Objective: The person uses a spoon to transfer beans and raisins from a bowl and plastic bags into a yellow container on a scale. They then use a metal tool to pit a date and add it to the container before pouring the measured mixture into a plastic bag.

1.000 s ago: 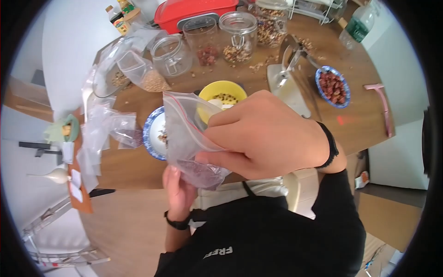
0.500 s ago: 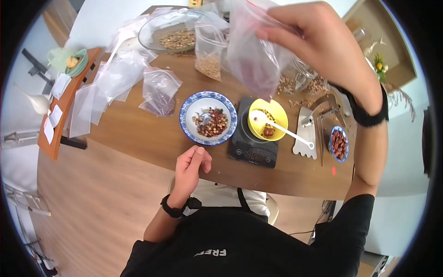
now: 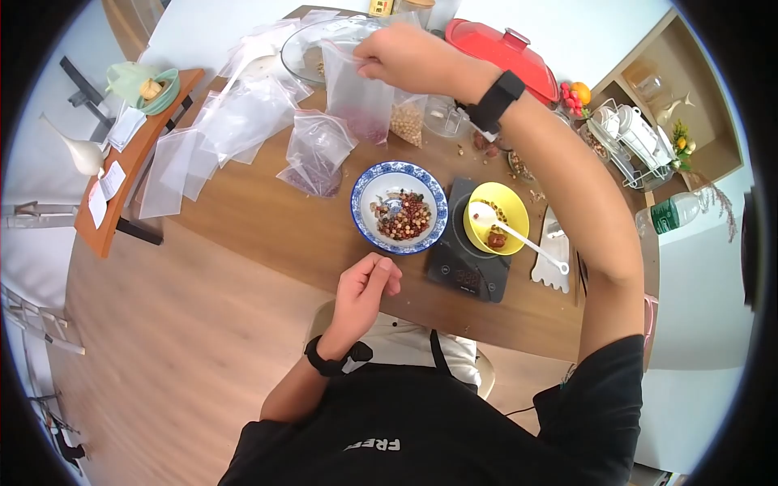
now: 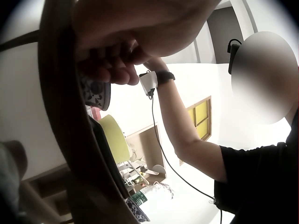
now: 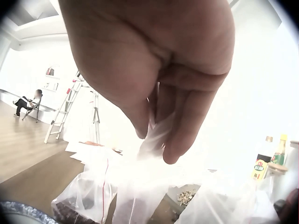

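Note:
In the head view, my right hand pinches a clear zip bag by its top edge, upright at the back among other bags. The pinched plastic shows between thumb and fingers in the right wrist view. Reddish-purple contents lie low in this bag. My left hand, loosely curled and holding nothing, is at the table's front edge, just below a blue-and-white bowl of mixed beans. To the bowl's right, a yellow bowl with a white spoon stands on a black scale.
A similar bag lies left of the held one, and a bag of pale beans stands right of it. Empty bags spread across the left. Behind are a glass dish and a red lidded pan.
My right hand has carried the bag from over the bowls up and back to the left side. My left hand, beside the bag a second ago, is now apart from it near the front edge.

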{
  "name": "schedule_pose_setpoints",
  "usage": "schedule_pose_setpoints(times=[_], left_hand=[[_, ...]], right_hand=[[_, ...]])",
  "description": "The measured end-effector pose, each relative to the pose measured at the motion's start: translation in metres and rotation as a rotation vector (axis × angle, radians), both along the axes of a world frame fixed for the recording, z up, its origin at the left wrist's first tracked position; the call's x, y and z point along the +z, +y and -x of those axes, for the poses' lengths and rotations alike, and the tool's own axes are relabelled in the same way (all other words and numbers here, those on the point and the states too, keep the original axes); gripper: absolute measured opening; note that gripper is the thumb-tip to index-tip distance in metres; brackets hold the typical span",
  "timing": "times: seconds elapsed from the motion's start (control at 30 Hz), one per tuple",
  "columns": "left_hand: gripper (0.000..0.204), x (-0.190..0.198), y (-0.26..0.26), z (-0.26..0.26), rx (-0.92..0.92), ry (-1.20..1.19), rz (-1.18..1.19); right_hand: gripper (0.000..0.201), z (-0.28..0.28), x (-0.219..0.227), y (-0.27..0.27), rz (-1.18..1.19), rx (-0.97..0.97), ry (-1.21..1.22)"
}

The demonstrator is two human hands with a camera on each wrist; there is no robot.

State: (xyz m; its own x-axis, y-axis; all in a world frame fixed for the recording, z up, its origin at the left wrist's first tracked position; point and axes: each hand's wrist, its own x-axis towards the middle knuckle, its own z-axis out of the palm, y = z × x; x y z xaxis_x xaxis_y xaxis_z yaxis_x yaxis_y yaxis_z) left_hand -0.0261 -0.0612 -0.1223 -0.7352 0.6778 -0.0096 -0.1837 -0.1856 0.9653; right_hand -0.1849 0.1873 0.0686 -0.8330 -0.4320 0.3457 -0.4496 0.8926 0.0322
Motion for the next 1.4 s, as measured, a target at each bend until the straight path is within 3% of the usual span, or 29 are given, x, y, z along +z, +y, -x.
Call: schedule_pose_setpoints(times=[0.07, 0.17, 0.4, 0.47, 0.57, 0.7, 0.83, 0.97, 1.03, 1.07, 1.13, 1.2, 1.23, 1.27, 1.33, 1.4], left_hand=[[0.031, -0.001, -0.001, -0.002, 0.003, -0.009, -0.019], [0.030, -0.002, 0.001, -0.002, 0.006, 0.000, -0.020], [0.030, 0.001, 0.002, -0.002, 0.003, 0.031, 0.019], [0.030, 0.000, 0.002, -0.003, 0.017, 0.037, 0.018], [0.030, -0.003, 0.004, -0.005, 0.047, 0.048, 0.005], [0.030, -0.003, 0.004, -0.006, 0.066, 0.056, -0.002], [0.029, 0.000, 0.003, -0.004, 0.048, 0.075, 0.021], [0.028, -0.001, 0.004, -0.003, 0.010, 0.037, 0.013], [0.027, 0.003, 0.005, -0.002, -0.010, 0.001, 0.007], [0.027, 0.005, 0.004, 0.000, -0.016, -0.032, 0.007], [0.036, -0.001, 0.003, 0.000, -0.074, 0.005, 0.053], [0.055, -0.004, 0.003, -0.007, -0.059, -0.174, -0.290], [0.065, 0.005, 0.000, -0.010, -0.091, -0.273, -0.313], [0.065, 0.015, 0.005, -0.017, -0.091, -0.273, -0.307], [0.063, 0.029, 0.016, -0.032, 0.169, -0.424, -0.215], [0.054, 0.005, 0.004, -0.031, 0.093, -0.299, -0.150]], right_hand=[[0.019, -0.003, -0.006, -0.005, -0.011, -0.089, -0.191], [0.022, -0.009, -0.005, -0.014, -0.039, -0.237, -0.089], [0.025, 0.007, -0.017, -0.035, 0.113, -0.129, 0.126], [0.027, 0.001, -0.026, -0.048, 0.026, -0.137, -0.198], [0.028, -0.005, -0.048, -0.060, -0.017, -0.103, -0.348], [0.025, -0.004, -0.049, -0.067, 0.112, 0.015, -0.321], [0.021, -0.038, -0.003, -0.065, 0.290, 0.106, -0.173], [0.019, -0.103, 0.046, -0.062, 0.430, 0.015, -0.153], [0.019, -0.126, 0.045, -0.053, 0.402, 0.161, 0.213], [0.019, -0.142, 0.047, -0.052, 0.407, 0.151, 0.217], [0.016, -0.178, 0.052, -0.057, 0.531, -0.079, -0.114], [0.015, -0.197, 0.031, -0.058, 0.537, -0.030, -0.088], [0.015, -0.207, 0.019, -0.058, 0.532, 0.032, -0.067], [0.015, -0.218, 0.010, -0.061, 0.538, 0.033, -0.066], [0.016, -0.238, -0.008, -0.069, 0.562, -0.004, -0.289], [0.016, -0.252, -0.026, -0.073, 0.620, 0.047, -0.283]])
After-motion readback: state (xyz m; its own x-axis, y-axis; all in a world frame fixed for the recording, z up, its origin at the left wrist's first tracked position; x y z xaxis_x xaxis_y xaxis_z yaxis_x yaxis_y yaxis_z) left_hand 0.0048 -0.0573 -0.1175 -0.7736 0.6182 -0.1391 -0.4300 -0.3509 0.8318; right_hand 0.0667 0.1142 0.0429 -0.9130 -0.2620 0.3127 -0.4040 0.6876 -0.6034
